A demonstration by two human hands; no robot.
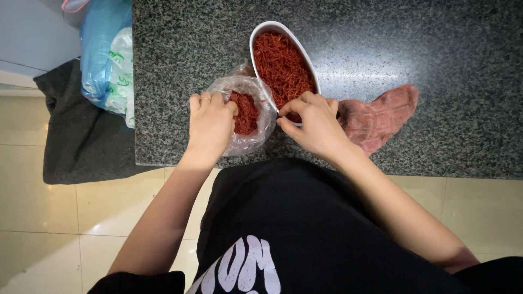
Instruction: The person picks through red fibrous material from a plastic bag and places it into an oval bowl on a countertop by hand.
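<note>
The fingers (213,101) of the left hand (210,128) curl together over the near rim of a clear bag (256,111) holding red shreds (246,111), gripping the plastic, while the fingers (297,106) of the right hand (316,128) are pinched together at the near end of a white oval dish (272,27) filled with the same shreds, though I cannot tell whether they hold any. Just right of the right fingers lies a pink cloth (381,117) on the speckled counter (436,54); far left of the left fingers, past the counter edge, sit a blue bag (101,54) and a dark cloth (76,136).
</note>
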